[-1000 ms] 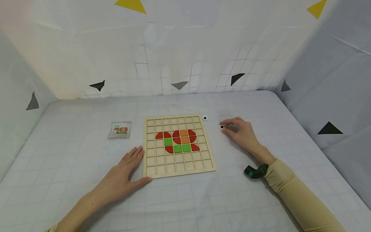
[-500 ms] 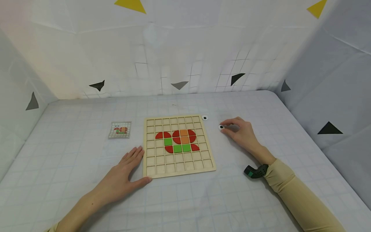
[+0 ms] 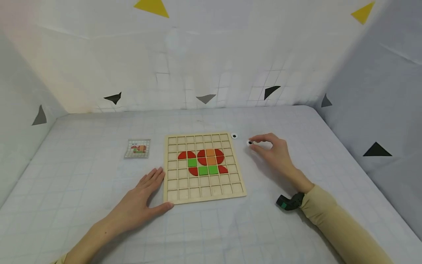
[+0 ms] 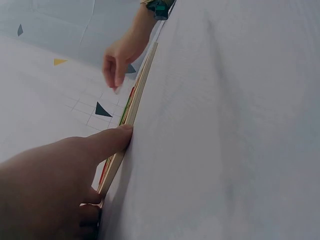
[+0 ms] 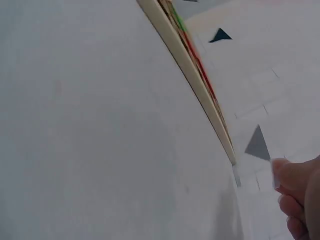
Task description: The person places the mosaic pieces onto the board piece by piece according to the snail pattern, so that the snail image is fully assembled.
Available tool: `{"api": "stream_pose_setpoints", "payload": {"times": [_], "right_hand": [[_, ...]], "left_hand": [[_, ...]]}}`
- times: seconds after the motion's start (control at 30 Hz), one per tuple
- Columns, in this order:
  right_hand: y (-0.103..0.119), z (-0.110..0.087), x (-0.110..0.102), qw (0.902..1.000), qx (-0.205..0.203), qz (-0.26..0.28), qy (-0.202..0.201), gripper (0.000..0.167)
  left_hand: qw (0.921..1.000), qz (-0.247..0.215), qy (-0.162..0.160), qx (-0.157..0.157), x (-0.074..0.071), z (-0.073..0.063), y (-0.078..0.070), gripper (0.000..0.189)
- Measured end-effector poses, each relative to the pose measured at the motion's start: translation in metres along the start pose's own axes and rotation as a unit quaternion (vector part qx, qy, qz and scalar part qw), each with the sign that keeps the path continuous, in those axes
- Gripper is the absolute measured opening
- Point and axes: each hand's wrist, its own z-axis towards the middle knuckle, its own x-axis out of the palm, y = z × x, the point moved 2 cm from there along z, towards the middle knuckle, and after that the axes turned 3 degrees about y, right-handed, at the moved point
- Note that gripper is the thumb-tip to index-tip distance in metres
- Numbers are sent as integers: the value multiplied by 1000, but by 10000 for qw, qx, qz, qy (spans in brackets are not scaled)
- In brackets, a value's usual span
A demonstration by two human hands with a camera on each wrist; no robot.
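A square wooden grid board (image 3: 194, 182) lies mid-table, with red curved pieces (image 3: 220, 160), green squares (image 3: 203, 171) and orange pieces (image 3: 210, 161) set in its cells. My left hand (image 3: 141, 196) rests beside it, fingertips at the left edge and thumb touching the near left corner. To the right of the board, my right hand (image 3: 275, 152) pinches a white disc with a black dot (image 3: 249, 143) between thumb and forefinger, above the table. In the right wrist view that disc (image 5: 276, 175) shows edge-on. A second such disc (image 3: 234, 136) lies by the board's far right corner.
A small gridded card (image 3: 137, 149) with a snail-like coloured picture lies left of the board. White cloth walls (image 3: 204, 55) with yellow and dark triangles enclose the table's back and sides. A black wristband (image 3: 290, 202) is on the right wrist.
My right hand has risen slightly off the table and shifted a little left with the disc. The left hand holds its place at the board. The head view has tilted slightly.
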Motion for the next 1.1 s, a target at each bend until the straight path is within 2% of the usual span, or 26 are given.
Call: {"api": "stream_pose_setpoints", "payload": {"times": [0.23, 0.53, 0.7, 0.87, 1.1], "right_hand": [[48, 22, 30, 9988, -138, 367, 277, 23], [84, 47, 74, 9924, -2, 980, 744, 20], [104, 58, 92, 9898, -249, 1142, 820, 20], [113, 65, 108, 9904, -262, 1044, 864, 17], [108, 63, 127, 9913, -111, 726, 1093, 19]], "left_hand": [[10000, -2, 13, -37, 1, -1, 1, 100], [10000, -6, -1, -23, 2, -1, 1, 100], [10000, 8, 1, -8, 2, 0, 1, 101], [10000, -40, -44, 65, 2, 0, 1, 99], [9999, -28, -78, 117, 1, 0, 2, 98]]}}
